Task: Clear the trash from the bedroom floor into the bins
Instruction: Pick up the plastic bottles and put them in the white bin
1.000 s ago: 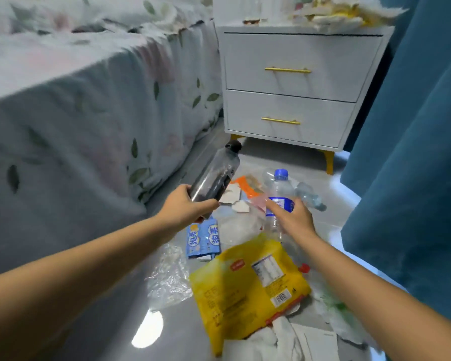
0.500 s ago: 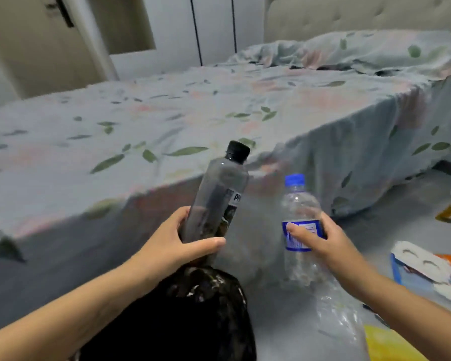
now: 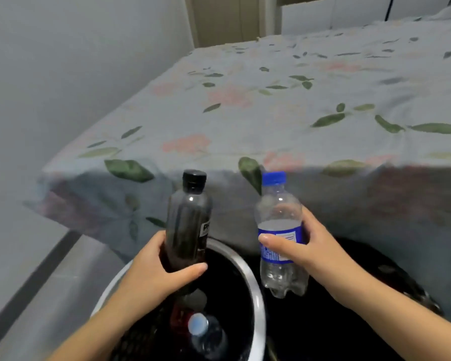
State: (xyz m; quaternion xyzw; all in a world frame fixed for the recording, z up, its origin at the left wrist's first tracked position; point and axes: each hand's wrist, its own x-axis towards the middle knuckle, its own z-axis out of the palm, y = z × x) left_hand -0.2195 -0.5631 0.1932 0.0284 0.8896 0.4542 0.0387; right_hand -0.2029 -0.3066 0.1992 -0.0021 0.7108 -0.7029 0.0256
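My left hand (image 3: 156,269) grips a dark smoky plastic bottle (image 3: 188,225) with a black cap, held upright over a round bin with a silver-white rim (image 3: 257,295) lined in black. Inside that bin lies another clear bottle with a pale blue cap (image 3: 206,334). My right hand (image 3: 310,251) holds a clear water bottle (image 3: 279,209) with a blue cap and blue label, upright, just right of the bin's rim. A second black bin or bag (image 3: 375,272) sits under my right arm; its shape is unclear.
A bed (image 3: 271,113) with a grey leaf-and-flower cover stands directly behind the bins, its cover hanging down to the floor. A grey wall (image 3: 50,74) runs along the left, with a dark skirting strip (image 3: 29,282) and bare floor beside it.
The view has turned left from the littered floor by the nightstand to the bins at the bed's foot. Both hands carried their bottles along and now hold them over the bins.
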